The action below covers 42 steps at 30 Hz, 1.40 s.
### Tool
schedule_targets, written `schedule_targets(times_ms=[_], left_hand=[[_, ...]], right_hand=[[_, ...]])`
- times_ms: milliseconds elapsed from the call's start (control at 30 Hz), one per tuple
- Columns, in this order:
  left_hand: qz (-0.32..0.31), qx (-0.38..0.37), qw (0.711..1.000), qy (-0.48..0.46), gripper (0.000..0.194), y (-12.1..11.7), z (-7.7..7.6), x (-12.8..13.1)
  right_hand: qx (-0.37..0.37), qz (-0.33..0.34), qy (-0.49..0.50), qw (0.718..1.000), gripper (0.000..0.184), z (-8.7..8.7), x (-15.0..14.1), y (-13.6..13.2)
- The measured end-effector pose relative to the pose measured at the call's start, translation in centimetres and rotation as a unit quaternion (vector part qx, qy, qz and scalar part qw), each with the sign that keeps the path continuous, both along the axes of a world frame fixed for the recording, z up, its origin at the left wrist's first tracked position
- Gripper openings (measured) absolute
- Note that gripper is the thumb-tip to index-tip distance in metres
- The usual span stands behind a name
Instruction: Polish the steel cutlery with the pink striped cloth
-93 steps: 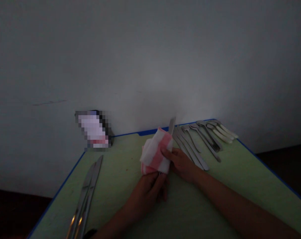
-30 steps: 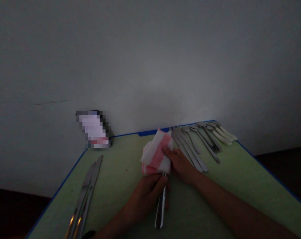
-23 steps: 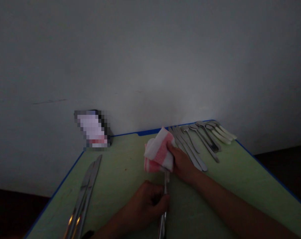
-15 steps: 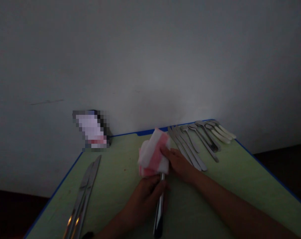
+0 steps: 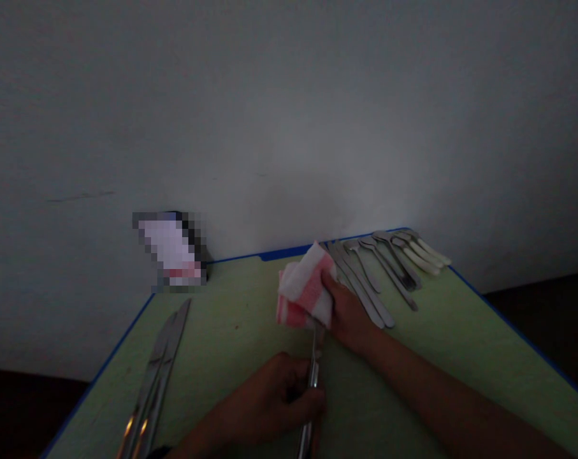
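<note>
My left hand (image 5: 289, 395) is closed round the metal handle of a table knife (image 5: 313, 376) at the lower middle. The knife points away from me, and its far end is hidden inside a pink and white striped cloth (image 5: 308, 287). Thumb on top, my right hand (image 5: 343, 306) grips this cloth, folded about the blade. Part of the blade shows between the cloth and my left fingers. Two more table knives (image 5: 159, 370) lie side by side on the left of the green table (image 5: 231, 357).
Several table knives (image 5: 360, 287) lie just beyond my right hand. Several metal spoons (image 5: 389, 261) and white-handled cutlery (image 5: 425, 255) lie farther right. A blurred-out phone-like thing (image 5: 171, 248) leans against the grey wall (image 5: 289, 115) at the back left.
My left hand has drawn down toward me with the knife, baring part of its blade below the cloth. My right hand and the cloth have shifted slightly right.
</note>
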State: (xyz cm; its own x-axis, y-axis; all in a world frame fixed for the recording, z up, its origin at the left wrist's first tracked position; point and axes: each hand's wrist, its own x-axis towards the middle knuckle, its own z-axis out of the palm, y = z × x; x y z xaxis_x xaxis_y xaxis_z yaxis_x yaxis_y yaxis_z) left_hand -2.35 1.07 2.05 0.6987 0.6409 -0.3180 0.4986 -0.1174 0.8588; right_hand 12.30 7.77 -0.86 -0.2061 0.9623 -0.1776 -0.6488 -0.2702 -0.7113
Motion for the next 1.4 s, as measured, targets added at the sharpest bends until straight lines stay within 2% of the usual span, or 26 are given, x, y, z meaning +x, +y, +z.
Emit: schedule_targets(times_ms=[133,333,467,567,633,733,833,933,1067,1233,1400], left_hand=[[0.002,0.007,1.0,0.011,0.026,0.0,0.0,-0.3],[0.009,-0.01,1.0,0.0,0.033,-0.1,0.2,0.3],[0.088,-0.033,0.995,-0.04,0.035,-0.1,0.0,0.8],[0.164,-0.076,0.981,-0.076,0.035,0.0,-0.6,0.8],[0.192,-0.072,0.974,-0.096,0.035,0.1,-1.1,0.8],[0.202,-0.067,0.972,-0.096,0.034,0.2,-1.6,0.7],[0.21,-0.067,0.972,-0.078,0.034,0.3,-1.6,0.9],[0.211,-0.08,0.971,-0.08,0.037,0.3,-1.3,1.1],[0.234,-0.104,0.958,-0.128,0.042,0.4,-0.9,0.8],[0.225,-0.079,0.963,-0.124,0.041,0.6,-0.6,0.7],[0.24,-0.014,0.963,-0.124,0.034,0.6,-0.8,1.1]], right_hand=[[-0.052,-0.037,0.095,0.993,0.036,0.4,0.0,0.5],[-0.075,-0.05,0.11,0.99,0.03,0.9,0.3,0.7],[-0.028,-0.034,0.064,0.997,0.034,0.1,0.2,0.8],[0.022,-0.008,-0.005,1.0,0.04,-1.0,0.0,0.8],[0.041,0.011,-0.045,0.998,0.041,-1.5,0.0,0.6],[0.045,0.04,-0.058,0.997,0.041,-1.6,0.0,0.3],[0.028,0.051,-0.012,0.998,0.038,-1.3,-0.1,0.4],[-0.005,0.021,0.065,0.998,0.034,-0.8,-0.1,0.8],[-0.038,-0.003,0.14,0.989,0.036,0.2,0.3,1.3],[0.003,0.023,0.134,0.991,0.037,0.9,0.6,1.1],[0.006,0.031,0.103,0.994,0.037,0.2,0.3,1.1]])
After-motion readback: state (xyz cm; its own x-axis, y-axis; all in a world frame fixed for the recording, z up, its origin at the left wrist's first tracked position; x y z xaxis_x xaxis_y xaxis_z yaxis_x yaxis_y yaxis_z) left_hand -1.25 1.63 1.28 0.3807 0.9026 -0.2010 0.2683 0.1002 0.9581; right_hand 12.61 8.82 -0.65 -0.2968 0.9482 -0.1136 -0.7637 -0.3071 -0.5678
